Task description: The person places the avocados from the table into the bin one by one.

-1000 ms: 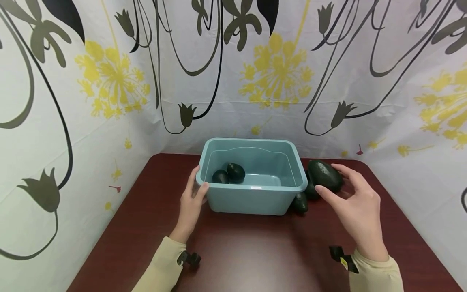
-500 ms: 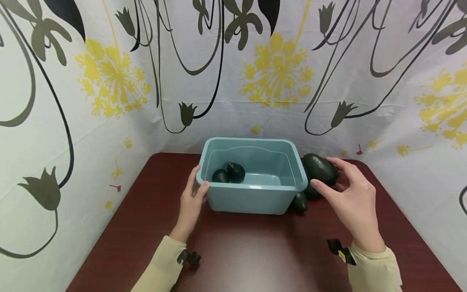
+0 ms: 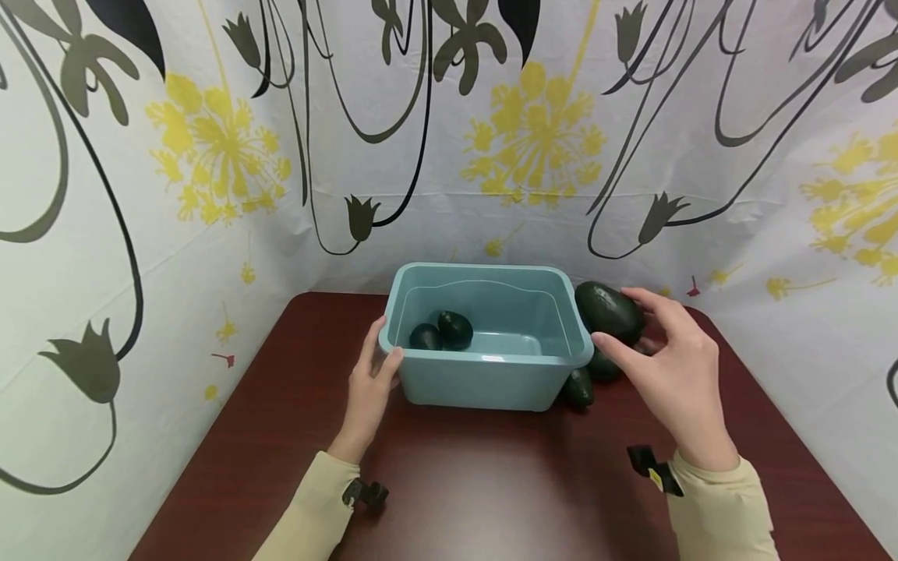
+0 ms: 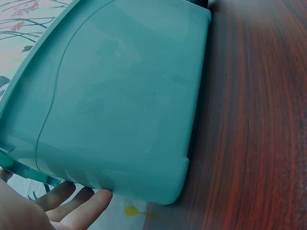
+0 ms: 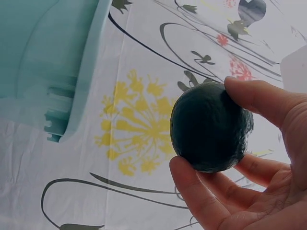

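Note:
A light-blue plastic bin [image 3: 484,382] stands on the table, with two dark green avocados [image 3: 456,330] in its left part. My left hand [image 3: 366,389] grips the bin's front left corner, thumb at the front rim. In the left wrist view its fingers [image 4: 88,211] touch the bin's end wall. Just beyond the bin's right rim, my right hand [image 3: 673,374] holds an avocado [image 3: 609,313] raised between thumb and fingers. The right wrist view shows that avocado [image 5: 211,127] apart from the bin. Beneath it, more avocados [image 3: 578,388] lie against the bin's right side, partly hidden.
The dark red-brown table [image 3: 449,483] reaches back to a white cloth [image 3: 435,171] printed with grey and yellow flowers, which also hangs at both sides. A small black camera [image 3: 655,470] is strapped to the right wrist, another [image 3: 365,495] to the left.
My right hand has raised the avocado and brought it left, closer to the bin's right rim. The left hand and bin have stayed in place.

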Available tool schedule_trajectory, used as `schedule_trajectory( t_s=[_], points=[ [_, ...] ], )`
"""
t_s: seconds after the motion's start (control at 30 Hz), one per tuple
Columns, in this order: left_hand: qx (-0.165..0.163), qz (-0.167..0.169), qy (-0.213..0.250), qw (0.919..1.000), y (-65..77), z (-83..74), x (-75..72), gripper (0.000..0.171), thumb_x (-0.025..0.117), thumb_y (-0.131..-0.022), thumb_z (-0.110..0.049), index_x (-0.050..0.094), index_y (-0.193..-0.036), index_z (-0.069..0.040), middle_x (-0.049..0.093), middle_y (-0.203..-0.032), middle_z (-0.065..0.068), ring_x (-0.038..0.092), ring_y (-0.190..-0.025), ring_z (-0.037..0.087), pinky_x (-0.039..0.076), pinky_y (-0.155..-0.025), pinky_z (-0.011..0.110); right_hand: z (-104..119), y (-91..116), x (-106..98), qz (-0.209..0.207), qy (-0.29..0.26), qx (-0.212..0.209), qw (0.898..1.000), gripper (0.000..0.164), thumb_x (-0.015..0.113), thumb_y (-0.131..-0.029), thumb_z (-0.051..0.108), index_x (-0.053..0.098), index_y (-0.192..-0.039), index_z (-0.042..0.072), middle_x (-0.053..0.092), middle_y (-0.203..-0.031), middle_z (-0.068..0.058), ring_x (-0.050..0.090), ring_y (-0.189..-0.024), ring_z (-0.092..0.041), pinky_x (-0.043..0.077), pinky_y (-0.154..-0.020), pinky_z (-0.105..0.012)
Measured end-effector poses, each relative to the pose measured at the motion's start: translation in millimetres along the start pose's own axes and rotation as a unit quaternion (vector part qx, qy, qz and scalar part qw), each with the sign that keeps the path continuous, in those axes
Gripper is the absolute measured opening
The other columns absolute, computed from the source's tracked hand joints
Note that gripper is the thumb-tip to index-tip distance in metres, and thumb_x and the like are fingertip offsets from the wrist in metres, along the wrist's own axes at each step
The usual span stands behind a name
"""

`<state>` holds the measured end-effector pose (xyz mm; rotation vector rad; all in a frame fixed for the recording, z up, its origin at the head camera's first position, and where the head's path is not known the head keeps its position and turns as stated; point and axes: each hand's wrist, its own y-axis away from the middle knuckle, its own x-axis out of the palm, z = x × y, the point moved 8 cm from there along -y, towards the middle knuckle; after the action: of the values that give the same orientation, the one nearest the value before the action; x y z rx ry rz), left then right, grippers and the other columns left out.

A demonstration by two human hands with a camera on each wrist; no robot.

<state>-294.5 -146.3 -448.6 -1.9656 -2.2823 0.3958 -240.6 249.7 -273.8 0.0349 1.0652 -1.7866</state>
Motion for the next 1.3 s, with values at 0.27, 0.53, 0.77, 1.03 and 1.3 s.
schedule_trajectory(
  t_s=[0.27, 0.53, 0.77, 1.03, 1.3],
  points=[
    [0.002, -0.001, -0.002, 1.0000, 0.3, 0.0, 0.3, 0.063, 0.061, -0.097, -0.052, 0.032, -0.153, -0.051, 0.038, -0.154, -0.011, 0.050, -0.132, 0.024, 0.052, -0.091, 0.057, 11, -9, 2, 0.003, -0.002, -0.024, 1.000, 0.066, 0.092, -0.074, 0.021, 0.065, -0.134, 0.030, 0.063, -0.121, 0.010, 0.059, -0.105, -0.001, 0.050, -0.077, -0.008],
    [0.004, 0.001, 0.001, 1.0000, -0.4, 0.7, 1.0, 0.063, 0.061, -0.097, -0.052, 0.032, -0.153, -0.051, 0.038, -0.153, -0.012, 0.049, -0.132, 0.024, 0.051, -0.092, 0.057, 21, -18, 6, 0.012, -0.016, -0.037, 0.999, 0.068, 0.091, -0.075, 0.021, 0.063, -0.134, 0.036, 0.063, -0.120, 0.009, 0.063, -0.100, -0.003, 0.052, -0.076, -0.011],
    [0.005, 0.003, 0.003, 1.0000, -0.2, -0.1, 1.4, 0.064, 0.062, -0.098, -0.051, 0.032, -0.154, -0.049, 0.038, -0.154, -0.009, 0.050, -0.132, 0.024, 0.051, -0.092, 0.058, 32, -28, 9, 0.016, -0.028, -0.057, 0.998, 0.069, 0.092, -0.074, 0.021, 0.063, -0.135, 0.034, 0.063, -0.122, 0.008, 0.062, -0.102, -0.003, 0.051, -0.077, -0.010],
    [0.007, 0.009, 0.006, 0.9999, -0.2, -1.3, 2.6, 0.064, 0.061, -0.098, -0.051, 0.030, -0.154, -0.049, 0.037, -0.156, -0.008, 0.048, -0.133, 0.026, 0.050, -0.092, 0.060, 45, -41, 13, 0.019, -0.038, -0.077, 0.996, 0.069, 0.092, -0.073, 0.020, 0.064, -0.135, 0.028, 0.063, -0.124, 0.008, 0.061, -0.108, -0.006, 0.052, -0.074, -0.011],
    [0.010, 0.009, 0.008, 0.9999, -1.0, -0.4, 2.4, 0.063, 0.061, -0.098, -0.050, 0.032, -0.154, -0.049, 0.037, -0.156, -0.008, 0.047, -0.134, 0.026, 0.049, -0.092, 0.060, 53, -53, 19, 0.030, -0.039, -0.079, 0.996, 0.066, 0.091, -0.075, 0.025, 0.064, -0.135, 0.030, 0.061, -0.127, 0.011, 0.061, -0.107, -0.009, 0.052, -0.079, -0.012]
  ],
)
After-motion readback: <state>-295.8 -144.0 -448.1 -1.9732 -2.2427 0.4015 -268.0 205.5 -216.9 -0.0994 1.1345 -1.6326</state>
